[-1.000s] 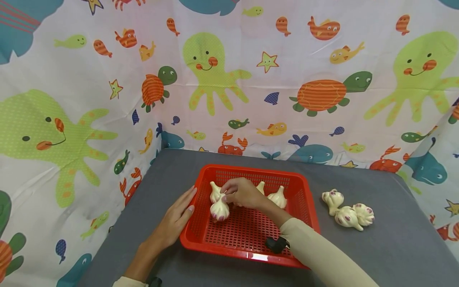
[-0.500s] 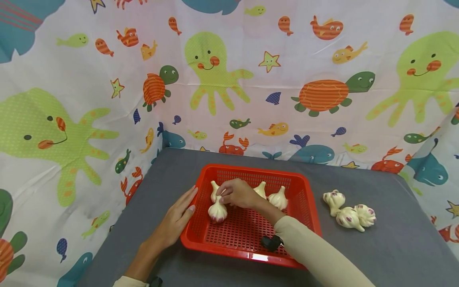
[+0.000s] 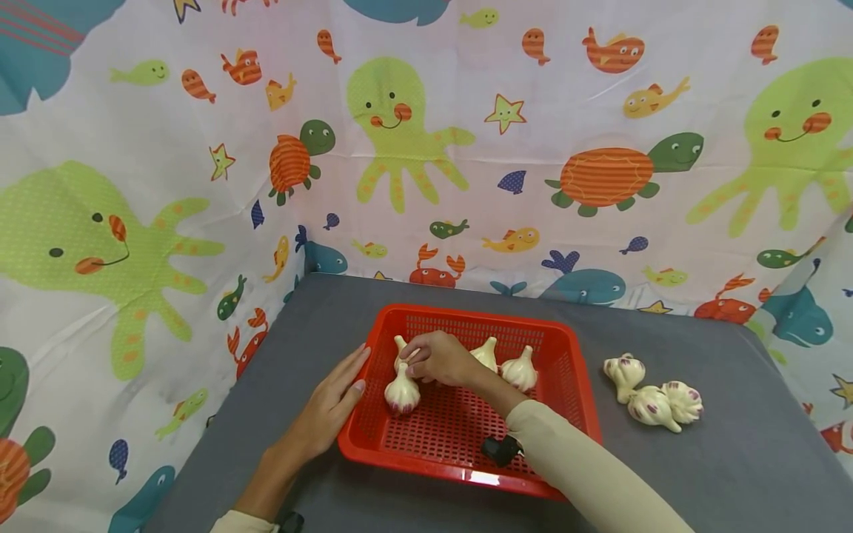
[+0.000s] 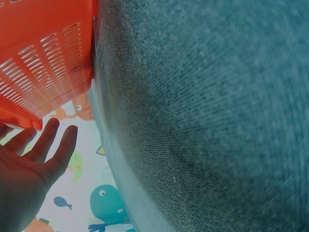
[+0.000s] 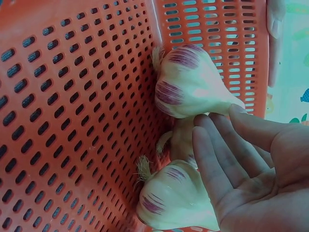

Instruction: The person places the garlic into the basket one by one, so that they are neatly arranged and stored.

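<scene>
My right hand reaches into a red perforated plastic basket. Its thumb and fingertips pinch the neck of a garlic bulb, cream with purple streaks, at the basket's left side. In the right wrist view, that held bulb has its root tuft against the perforated floor, and another garlic bulb lies below it. Part of a further bulb shows behind the hand. Two more bulbs stand at the back right, one of them this bulb. My left hand rests on the basket's left rim, fingers extended.
On the grey tabletop, right of the basket, three garlic bulbs lie close together. A curtain printed with sea animals closes off the back and sides. A small black device hangs at the right wrist.
My right hand has moved slightly left with the garlic bulb, whose base has swung a little left. The left hand stays on the rim. The head view has shifted slightly.
</scene>
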Motion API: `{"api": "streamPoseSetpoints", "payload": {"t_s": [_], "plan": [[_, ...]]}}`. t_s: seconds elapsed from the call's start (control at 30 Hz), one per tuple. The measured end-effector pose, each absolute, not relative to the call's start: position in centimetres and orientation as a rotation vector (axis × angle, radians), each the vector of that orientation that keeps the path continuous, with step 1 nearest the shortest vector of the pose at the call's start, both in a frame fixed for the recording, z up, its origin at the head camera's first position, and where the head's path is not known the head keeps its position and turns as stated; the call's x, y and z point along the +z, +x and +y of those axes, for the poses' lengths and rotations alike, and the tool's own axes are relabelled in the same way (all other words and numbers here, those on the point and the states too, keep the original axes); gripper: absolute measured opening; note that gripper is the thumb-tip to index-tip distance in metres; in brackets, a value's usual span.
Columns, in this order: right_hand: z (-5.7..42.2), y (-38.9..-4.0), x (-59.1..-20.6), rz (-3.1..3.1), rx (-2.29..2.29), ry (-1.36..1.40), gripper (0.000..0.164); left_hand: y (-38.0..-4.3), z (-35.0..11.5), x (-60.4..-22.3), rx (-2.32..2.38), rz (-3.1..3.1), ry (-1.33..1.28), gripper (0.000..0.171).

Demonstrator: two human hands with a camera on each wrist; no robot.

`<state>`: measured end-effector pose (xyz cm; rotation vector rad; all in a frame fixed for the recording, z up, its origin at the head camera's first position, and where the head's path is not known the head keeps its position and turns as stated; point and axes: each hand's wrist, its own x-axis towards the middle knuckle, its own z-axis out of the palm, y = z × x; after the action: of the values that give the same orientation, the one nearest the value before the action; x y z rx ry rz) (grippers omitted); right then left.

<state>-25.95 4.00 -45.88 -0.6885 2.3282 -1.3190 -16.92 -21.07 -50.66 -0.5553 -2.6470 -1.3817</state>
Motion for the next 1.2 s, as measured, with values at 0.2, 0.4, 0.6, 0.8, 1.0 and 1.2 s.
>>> {"api": "streamPoseSetpoints", "payload": {"t_s": [0.2,0.4,0.6,0.8,1.0,1.2], "plan": [[4.1,-25.8,-45.7,2.309,-1.342,-0.672,0.02,-16.9,-21.0,-50.7,-1.405,-2.644,-0.558,0.058],[4.6,-25.8,-45.5,2.339,-1.33,-0.648,0.02,-16.9,-21.1,-50.7,-1.39,-2.641,-0.564,0.057],[5.4,-25.7,-45.3,2.343,-1.341,-0.644,0.021,-16.9,-21.1,-50.7,-1.385,-2.643,-0.559,0.057],[6.3,-25.6,-44.9,2.333,-1.357,-0.635,0.021,-16.9,-21.0,-50.6,-1.377,-2.64,-0.57,0.057],[7.2,-25.3,-44.4,2.282,-1.397,-0.623,0.022,-16.9,-21.0,-50.7,-1.363,-2.637,-0.571,0.057],[8.1,-24.6,-43.3,2.247,-1.452,-0.606,0.024,-16.9,-21.0,-50.9,-1.344,-2.628,-0.574,0.056]]}}
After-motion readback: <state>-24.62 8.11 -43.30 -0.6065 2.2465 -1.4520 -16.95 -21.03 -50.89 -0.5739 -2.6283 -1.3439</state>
